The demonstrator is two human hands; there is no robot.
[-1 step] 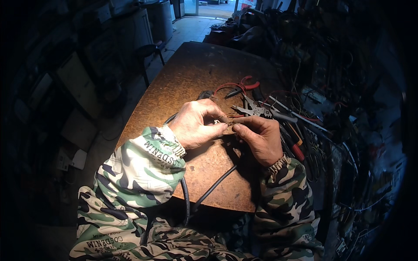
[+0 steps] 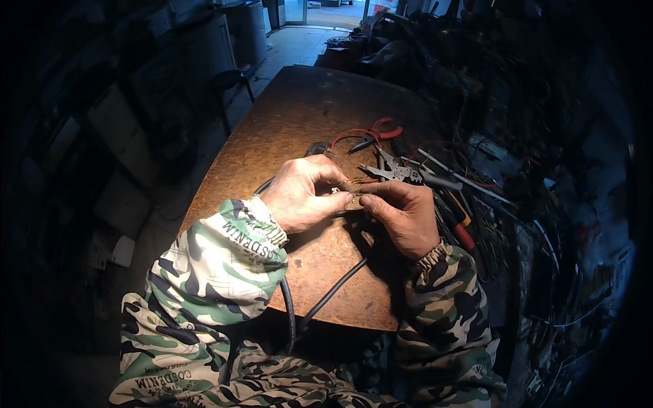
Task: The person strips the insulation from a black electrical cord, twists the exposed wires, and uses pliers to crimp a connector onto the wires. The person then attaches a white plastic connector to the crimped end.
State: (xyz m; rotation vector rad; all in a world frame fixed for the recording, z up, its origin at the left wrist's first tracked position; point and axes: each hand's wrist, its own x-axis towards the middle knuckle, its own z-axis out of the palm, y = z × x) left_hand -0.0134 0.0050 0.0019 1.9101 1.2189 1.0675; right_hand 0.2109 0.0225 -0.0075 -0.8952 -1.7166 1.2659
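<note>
Over the wooden table, my left hand (image 2: pixel 296 197) pinches a small brownish piece (image 2: pixel 354 201) with a brass-coloured spot between thumb and fingertips. My right hand (image 2: pixel 406 216) meets it from the other side, thumb and forefinger closed on the same piece. Fingers cover most of it, so its exact kind cannot be made out. Thin copper-coloured wires (image 2: pixel 340 182) show beside my left fingertips. Below the hands, a black cable (image 2: pixel 338 284) runs over the table's near edge. Just beyond my right fingers lies a grey plier-like wire stripper (image 2: pixel 398 170).
Red-handled pliers (image 2: pixel 389 130) and a black object (image 2: pixel 317 148) lie farther back on the wooden table (image 2: pixel 292 102). A screwdriver with a red-and-black handle (image 2: pixel 462 234) rests among tangled wires on the right. A dark stool (image 2: pixel 230 80) stands beyond the left edge.
</note>
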